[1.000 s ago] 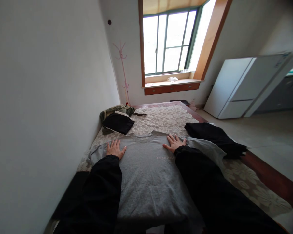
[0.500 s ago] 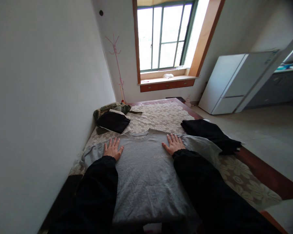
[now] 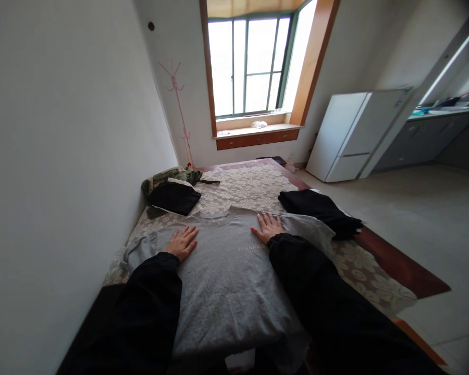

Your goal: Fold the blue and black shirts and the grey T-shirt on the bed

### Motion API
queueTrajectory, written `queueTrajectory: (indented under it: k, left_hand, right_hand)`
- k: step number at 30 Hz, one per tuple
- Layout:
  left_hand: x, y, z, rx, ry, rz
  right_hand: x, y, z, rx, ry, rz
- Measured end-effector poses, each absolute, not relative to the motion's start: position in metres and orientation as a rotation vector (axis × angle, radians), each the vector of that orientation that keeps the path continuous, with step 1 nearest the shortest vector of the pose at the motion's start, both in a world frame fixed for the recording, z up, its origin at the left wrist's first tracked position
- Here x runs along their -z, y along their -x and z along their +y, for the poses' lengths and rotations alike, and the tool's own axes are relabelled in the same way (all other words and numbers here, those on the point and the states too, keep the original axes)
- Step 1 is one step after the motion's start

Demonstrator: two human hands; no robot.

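Note:
A grey T-shirt (image 3: 222, 281) lies spread on the table, its collar at the far side and its lower edge towards me. Pale lettering runs across the chest, partly covered by my right arm. My left hand (image 3: 182, 243) rests flat on the shirt near the left shoulder, fingers stretched out. On the right shoulder my right hand (image 3: 267, 227) lies flat too, with its fingers spread. Neither hand grips the fabric. Black sleeves cover both of my forearms and hide parts of the shirt's sides.
A patterned cloth (image 3: 250, 179) covers the dark red table (image 3: 414, 265). Folded black clothing (image 3: 318, 208) lies at the right, and another black folded piece (image 3: 174, 197) sits by a camouflage item (image 3: 160, 177) at the left wall. A white fridge (image 3: 347, 135) stands beyond.
The view has turned slightly right, so the room appears shifted left. My left hand has angled a little more inward on the shirt; my right hand stays on the right shoulder.

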State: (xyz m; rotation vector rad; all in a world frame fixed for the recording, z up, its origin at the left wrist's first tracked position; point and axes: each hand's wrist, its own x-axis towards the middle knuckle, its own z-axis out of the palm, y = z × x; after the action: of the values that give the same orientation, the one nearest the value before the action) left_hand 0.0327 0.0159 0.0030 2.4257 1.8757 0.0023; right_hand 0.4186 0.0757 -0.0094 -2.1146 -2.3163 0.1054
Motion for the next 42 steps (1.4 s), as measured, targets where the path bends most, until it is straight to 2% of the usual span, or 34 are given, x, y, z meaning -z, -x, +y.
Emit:
queueTrajectory:
  k: [3,7,10,14,17,19,23,28,32,38,42]
  left_hand:
    - [-0.009,-0.033,0.013,0.05,-2.498,1.773]
    - [-0.017,-0.051,0.014,0.16,-2.369,1.92]
    - [-0.017,-0.094,0.011,0.129,-2.373,1.85]
    - [-0.01,-0.187,0.004,-0.054,-2.594,1.188]
    - [-0.006,-0.258,0.012,-0.101,-2.625,1.046]
    - [-0.007,-0.296,0.027,-0.152,-2.609,1.166]
    - [-0.007,-0.344,0.059,-0.304,-2.589,1.368]
    - [0.007,-0.357,0.074,-0.442,-2.614,1.34]
    - [0.012,-0.353,0.082,-0.416,-2.622,1.301]
    - [0.003,-0.349,0.096,-0.492,-2.628,1.234]
    - [0.005,-0.346,0.099,-0.52,-2.603,1.199]
  right_hand:
    - [-0.005,-0.426,0.042,-0.083,1.919,-2.368]
    - [-0.013,-0.474,-0.026,-0.233,1.568,-2.244]
    - [-0.006,-0.528,-0.062,-0.268,1.693,-1.916]
    - [0.015,-0.586,-0.068,-0.089,1.946,-1.681]
    - [0.024,-0.602,-0.055,0.004,2.06,-1.636]
    - [0.024,-0.604,-0.046,-0.082,2.05,-1.575]
    - [0.016,-0.602,-0.033,-0.485,1.824,-1.426]
    - [0.009,-0.593,-0.035,-0.774,1.447,-1.235]
    - [0.008,-0.585,-0.041,-0.85,1.277,-1.252]
    - [0.008,-0.573,-0.035,-0.712,1.252,-1.334]
    - [-0.025,-0.545,-0.042,-0.502,1.321,-1.482]
